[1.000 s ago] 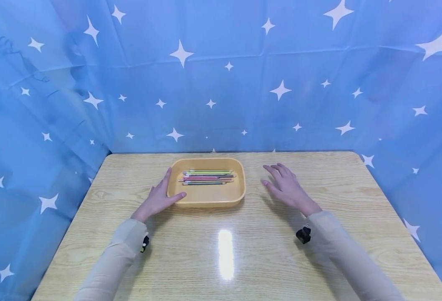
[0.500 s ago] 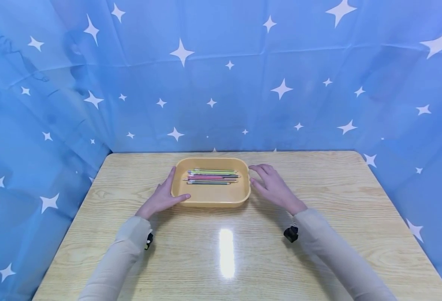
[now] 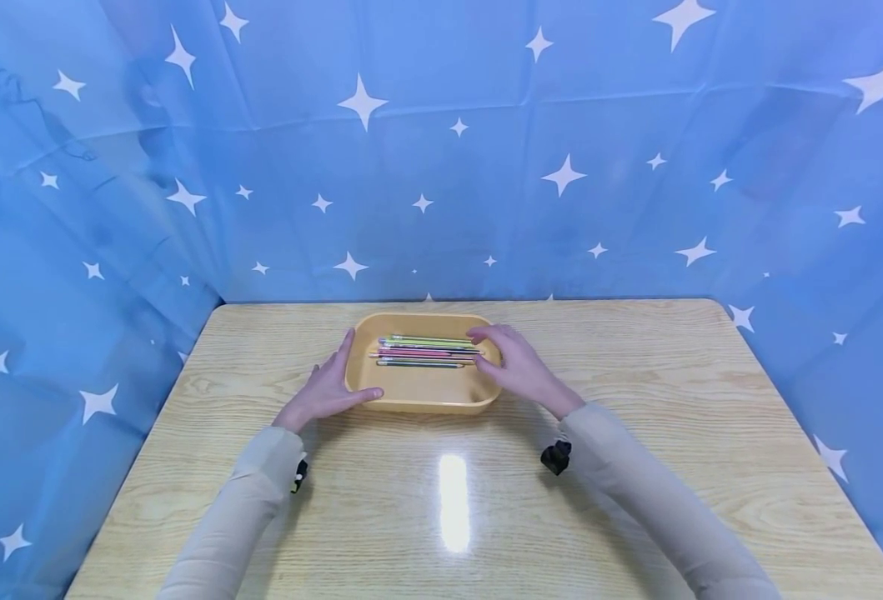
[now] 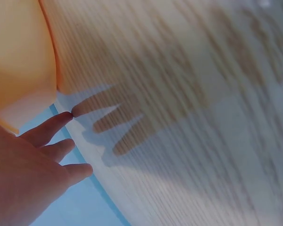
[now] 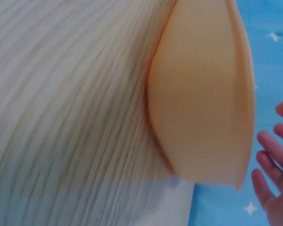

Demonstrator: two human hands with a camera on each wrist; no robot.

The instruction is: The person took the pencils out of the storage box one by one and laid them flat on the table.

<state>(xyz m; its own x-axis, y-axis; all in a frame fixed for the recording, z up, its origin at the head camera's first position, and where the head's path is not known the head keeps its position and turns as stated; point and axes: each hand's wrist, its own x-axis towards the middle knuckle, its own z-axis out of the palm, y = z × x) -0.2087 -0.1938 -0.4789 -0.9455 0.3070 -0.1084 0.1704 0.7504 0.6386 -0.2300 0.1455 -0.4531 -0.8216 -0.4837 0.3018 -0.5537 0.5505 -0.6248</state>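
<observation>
A shallow tan tray sits toward the far side of the table, with several pencils lying side by side in it. At its left end is my left hand, its fingers stretched along the outside wall and its thumb at the front rim. The left wrist view shows those fingers straight and spread, below the tray's side. My right hand reaches over the right rim, thumb and fingertips apart around the pencils' right ends. In the right wrist view, the right hand's fingers extend loosely beyond the tray's rim.
The pale wood-grain table carries a bright light reflection in front of the tray. Behind and at the sides hangs a blue curtain with white stars. A dark band sits at the right wrist.
The tray has slid a little to the right with my left hand against it. My right hand has moved left, from beside the tray to over its right end.
</observation>
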